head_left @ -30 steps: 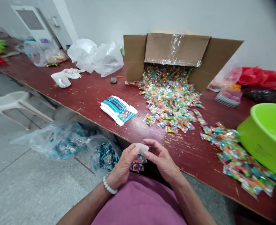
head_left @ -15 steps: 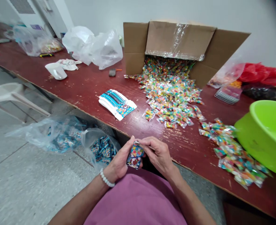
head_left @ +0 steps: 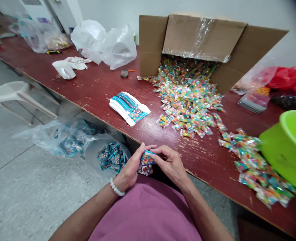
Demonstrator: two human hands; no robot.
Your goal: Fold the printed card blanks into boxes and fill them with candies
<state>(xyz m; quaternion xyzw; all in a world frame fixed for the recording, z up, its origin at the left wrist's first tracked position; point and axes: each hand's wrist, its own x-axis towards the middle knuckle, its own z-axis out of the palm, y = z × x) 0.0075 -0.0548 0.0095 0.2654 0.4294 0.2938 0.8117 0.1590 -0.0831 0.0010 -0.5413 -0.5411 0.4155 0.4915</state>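
Close to my body, my left hand is wrapped round a small blue printed candy packet, with a string of pale beads on that wrist. My right hand pinches the packet's top edge between thumb and index finger. Part of the packet is covered by my fingers. On the table ahead lies a stack of flat blue and white printed packets. Beyond it, a heap of small clear-wrapped candies spills from an open cardboard box.
A green basin stands at right beside more wrapped candies. Below the table edge, a clear bag holds filled blue packets. A white stool, white scoop and plastic bags are to the left.
My right fingers have shifted on the packet's top, where a light-blue edge now shows. The whole view has shifted slightly.
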